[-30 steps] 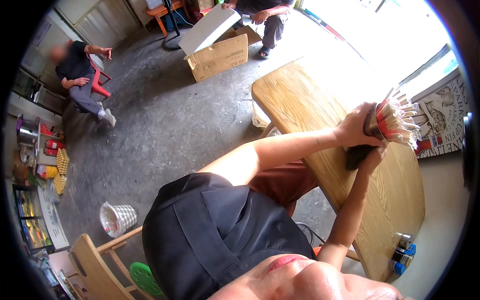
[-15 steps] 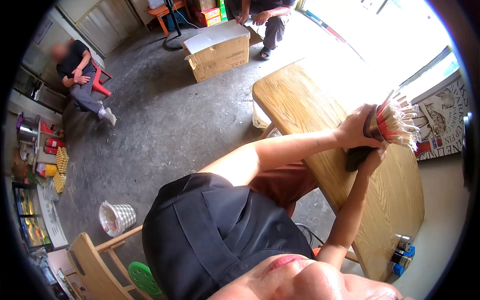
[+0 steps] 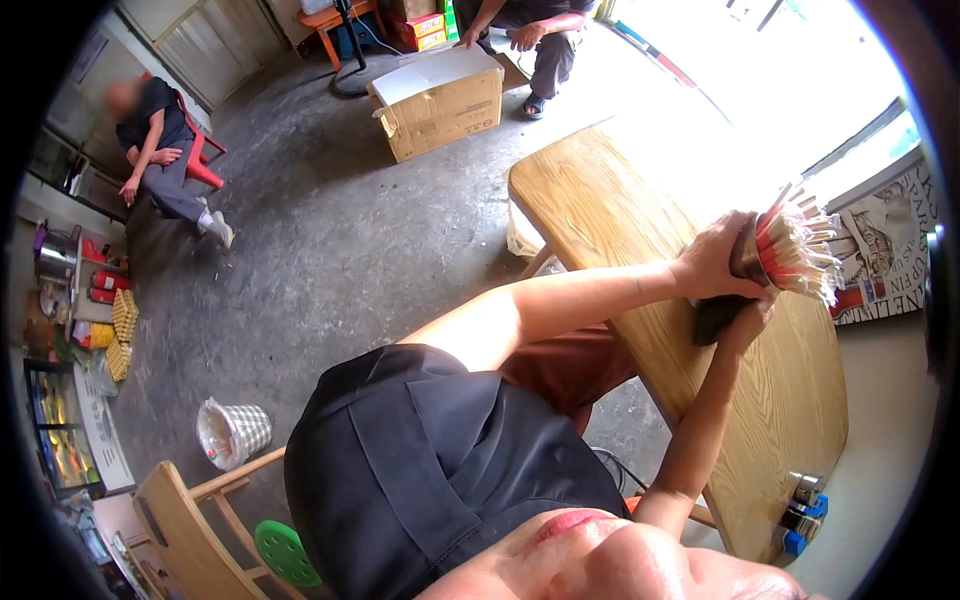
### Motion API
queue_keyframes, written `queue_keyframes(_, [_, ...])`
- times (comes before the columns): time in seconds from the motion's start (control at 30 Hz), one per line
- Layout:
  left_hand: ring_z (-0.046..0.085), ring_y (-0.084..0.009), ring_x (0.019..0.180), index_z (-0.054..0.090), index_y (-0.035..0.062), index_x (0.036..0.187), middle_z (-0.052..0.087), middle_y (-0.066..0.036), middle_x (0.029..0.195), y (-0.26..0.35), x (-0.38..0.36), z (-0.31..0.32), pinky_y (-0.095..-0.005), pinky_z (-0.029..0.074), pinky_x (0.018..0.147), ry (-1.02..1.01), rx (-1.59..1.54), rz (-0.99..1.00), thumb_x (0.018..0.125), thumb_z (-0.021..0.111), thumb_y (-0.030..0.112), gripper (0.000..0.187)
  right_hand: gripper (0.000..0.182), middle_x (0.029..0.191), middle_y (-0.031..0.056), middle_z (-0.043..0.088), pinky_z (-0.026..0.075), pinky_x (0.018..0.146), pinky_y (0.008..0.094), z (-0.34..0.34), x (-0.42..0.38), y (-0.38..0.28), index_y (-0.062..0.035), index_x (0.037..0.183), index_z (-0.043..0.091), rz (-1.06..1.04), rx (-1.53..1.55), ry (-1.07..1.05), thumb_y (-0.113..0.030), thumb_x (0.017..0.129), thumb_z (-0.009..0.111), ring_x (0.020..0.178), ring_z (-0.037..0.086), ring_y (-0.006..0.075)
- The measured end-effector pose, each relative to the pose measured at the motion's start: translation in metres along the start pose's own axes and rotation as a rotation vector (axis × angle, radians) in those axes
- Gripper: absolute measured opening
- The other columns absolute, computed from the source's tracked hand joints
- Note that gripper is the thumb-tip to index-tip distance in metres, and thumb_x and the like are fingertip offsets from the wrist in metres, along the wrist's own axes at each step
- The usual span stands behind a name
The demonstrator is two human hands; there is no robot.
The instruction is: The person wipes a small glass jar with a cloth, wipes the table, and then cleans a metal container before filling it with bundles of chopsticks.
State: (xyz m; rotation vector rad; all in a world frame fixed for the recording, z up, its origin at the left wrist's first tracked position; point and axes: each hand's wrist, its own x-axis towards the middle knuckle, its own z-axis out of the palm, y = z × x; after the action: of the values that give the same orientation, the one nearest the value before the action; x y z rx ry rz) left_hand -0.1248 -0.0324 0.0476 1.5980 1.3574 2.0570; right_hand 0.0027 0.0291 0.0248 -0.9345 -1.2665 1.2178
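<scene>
My left hand (image 3: 718, 256) is wrapped around a metal cup (image 3: 746, 252) tilted toward the right. Packed in the cup are several paper- or plastic-wrapped chopsticks (image 3: 800, 248), with red and white showing at their ends. Just below it, my right hand (image 3: 746, 322) has its fingers closed by the cup's lower side, around a dark, cloth-like piece (image 3: 714, 318). That dark piece lies partly hidden beneath my hands, over the wooden table (image 3: 780, 400).
A small metal tin (image 3: 808, 486) and blue items (image 3: 805, 520) stand at the table's edge by the wall. A cardboard box (image 3: 440, 115) sits on the floor, one person beside it. Another person (image 3: 160, 150) sits at left. A checked bin (image 3: 235, 432) and wooden chair (image 3: 190, 530) are nearby.
My hands keep their hold with hardly any movement. The seated person at left has lowered one hand to the side. The person at the box has moved a hand leftward.
</scene>
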Motion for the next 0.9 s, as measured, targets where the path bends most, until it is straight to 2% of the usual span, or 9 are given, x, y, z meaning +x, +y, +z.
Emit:
queue_keyframes(0.07, [0.051,-0.0360,0.109,0.032,0.0012,0.129,0.048,-0.023,0.118,-0.001,0.000,0.000,-0.0425,0.043,0.093,0.001,-0.003,-0.002,0.055,0.087,0.043,0.101,0.044,0.116,0.0185,0.055,0.046,0.091,0.0376,-0.002,0.002,0.003,0.0066,0.122,0.048,-0.048,0.002,-0.038,-0.026,0.095,0.035,0.104,0.056,0.0256])
queue_keyframes(0.17, [0.051,-0.0358,0.109,0.033,0.0010,0.128,0.048,-0.023,0.118,-0.008,0.000,0.003,-0.0422,0.043,0.093,0.016,0.002,0.018,0.055,0.087,0.043,0.100,0.045,0.116,0.0195,0.055,0.047,0.090,0.0378,0.005,-0.004,-0.007,0.0078,0.121,0.048,0.009,0.007,0.003,-0.026,0.095,0.034,0.103,0.057,0.0258])
queue_keyframes(0.57, [0.051,-0.0361,0.109,0.033,0.0001,0.131,0.048,-0.022,0.117,0.003,0.000,-0.001,-0.0417,0.042,0.094,0.012,0.017,-0.017,0.054,0.088,0.041,0.103,0.042,0.111,0.0191,0.058,0.049,0.086,0.0393,0.000,0.002,-0.001,0.0087,0.114,0.053,-0.045,-0.029,-0.016,-0.025,0.093,0.037,0.098,0.058,0.0263])
queue_keyframes(0.9, [0.050,-0.0358,0.110,0.033,0.0009,0.131,0.047,-0.022,0.118,0.001,0.000,0.000,-0.0417,0.041,0.094,0.002,0.005,-0.010,0.054,0.088,0.042,0.103,0.046,0.114,0.0195,0.055,0.050,0.087,0.0397,-0.008,0.011,0.013,0.0088,0.120,0.048,-0.048,0.015,-0.054,-0.028,0.095,0.035,0.100,0.058,0.0266])
